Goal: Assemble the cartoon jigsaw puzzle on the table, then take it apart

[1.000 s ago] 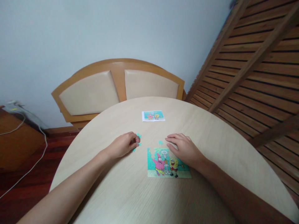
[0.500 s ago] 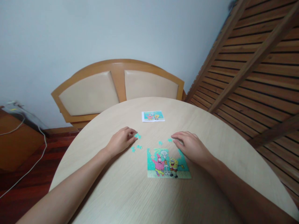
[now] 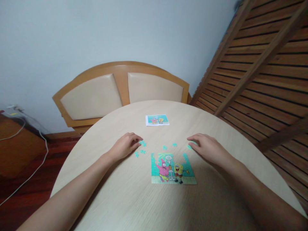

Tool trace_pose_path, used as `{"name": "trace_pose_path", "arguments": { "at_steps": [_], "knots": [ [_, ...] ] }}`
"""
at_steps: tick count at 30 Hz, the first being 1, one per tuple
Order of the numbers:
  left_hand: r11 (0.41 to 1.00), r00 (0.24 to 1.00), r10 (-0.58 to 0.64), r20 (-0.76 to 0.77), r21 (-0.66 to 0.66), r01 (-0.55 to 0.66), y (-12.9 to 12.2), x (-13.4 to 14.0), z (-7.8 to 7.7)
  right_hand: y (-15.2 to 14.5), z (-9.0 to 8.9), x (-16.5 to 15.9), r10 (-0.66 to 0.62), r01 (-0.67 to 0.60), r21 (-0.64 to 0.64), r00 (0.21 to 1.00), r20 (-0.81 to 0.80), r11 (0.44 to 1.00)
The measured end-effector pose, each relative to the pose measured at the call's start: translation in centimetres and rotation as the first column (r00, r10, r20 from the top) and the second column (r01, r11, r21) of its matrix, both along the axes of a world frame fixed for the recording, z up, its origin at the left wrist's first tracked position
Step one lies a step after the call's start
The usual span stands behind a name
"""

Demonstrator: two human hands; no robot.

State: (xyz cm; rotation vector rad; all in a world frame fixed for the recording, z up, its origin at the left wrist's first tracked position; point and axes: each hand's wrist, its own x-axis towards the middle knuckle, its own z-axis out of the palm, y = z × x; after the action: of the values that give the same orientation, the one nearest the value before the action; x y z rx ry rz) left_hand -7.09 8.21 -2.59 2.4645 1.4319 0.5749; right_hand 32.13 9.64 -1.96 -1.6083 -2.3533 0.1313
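A mostly assembled jigsaw puzzle (image 3: 172, 170) lies flat on the table, showing pink, grey-green and yellow cartoon characters on a turquoise ground; its upper edge is uneven, with gaps. My left hand (image 3: 125, 146) rests left of it, thumb and forefinger slightly apart beside turquoise puzzle pieces (image 3: 143, 144). More loose pieces (image 3: 142, 151) lie just below those. My right hand (image 3: 207, 148) is beyond the puzzle's upper right corner, its thumb and forefinger apart over turquoise pieces (image 3: 190, 147) that it partly hides. Between the hands lie two single pieces, a left one (image 3: 165, 147) and a right one (image 3: 174, 144).
A picture card (image 3: 157, 120) with the same characters lies farther back on the round wooden table (image 3: 115, 195). Behind the table stands a padded bench back (image 3: 96, 96) against the wall. A slatted wooden screen (image 3: 264, 73) is at the right, a white cable (image 3: 44, 150) at the left.
My right hand has moved right, away from the puzzle's upper right corner and the single piece, to pieces farther right. My left hand has barely shifted, slightly to the right.
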Motion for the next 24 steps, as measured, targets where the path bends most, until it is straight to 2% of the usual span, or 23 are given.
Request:
{"name": "trace_pose_path", "arguments": {
  "at_steps": [4,12,19,24],
  "knots": [
    [0.998,0.998,0.059,-0.012,-0.031,-0.059,0.2,-0.6,-0.1,0.1,0.5,1.3,-0.028,0.027,-0.039,1.000,-0.010,0.999],
    [0.998,0.998,0.060,-0.022,-0.002,-0.060,-0.1,0.3,0.3,0.1,1.2,2.3,-0.117,0.111,-0.166,0.993,-0.025,0.980],
    [0.999,0.998,0.051,0.026,-0.006,-0.051,-0.2,0.7,0.0,-0.3,1.3,2.2,-0.056,0.026,-0.250,0.992,-0.114,0.968],
    [0.998,0.997,0.061,0.036,0.001,-0.061,0.0,0.9,-0.2,-0.4,1.3,1.9,-0.064,0.028,-0.223,0.985,-0.158,0.974]
  ]
}}
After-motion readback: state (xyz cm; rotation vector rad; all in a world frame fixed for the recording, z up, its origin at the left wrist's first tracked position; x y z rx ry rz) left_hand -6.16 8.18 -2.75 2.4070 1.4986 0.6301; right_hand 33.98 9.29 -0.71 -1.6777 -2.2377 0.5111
